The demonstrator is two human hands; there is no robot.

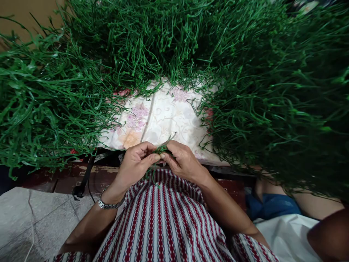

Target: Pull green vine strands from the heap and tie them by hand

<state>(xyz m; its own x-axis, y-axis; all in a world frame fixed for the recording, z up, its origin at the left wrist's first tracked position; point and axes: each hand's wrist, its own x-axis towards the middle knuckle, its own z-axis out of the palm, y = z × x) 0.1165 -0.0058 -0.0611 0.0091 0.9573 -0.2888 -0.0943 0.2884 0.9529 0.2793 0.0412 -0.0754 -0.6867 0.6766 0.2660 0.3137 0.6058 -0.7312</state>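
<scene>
Close to my striped top, my left hand (136,163) and my right hand (185,160) meet with thumb tips touching. Both are closed in a pinch on a small green stem (163,148). One thin end of it sticks out above the fingers toward the upper right, and more thin green strands hang below my left hand. My fingers hide most of the piece. Around the hands lie big heaps of similar thin, branching green stems: a left heap (51,105), a back heap (163,36) and a right heap (275,109).
A white floral cloth (166,112) covers the table between the heaps. A brown wooden edge (103,178) with worn paint shows below it at the left. Another person's bare leg and blue shorts (272,205) are close by on the right. Pale tiled floor (51,218) shows at lower left.
</scene>
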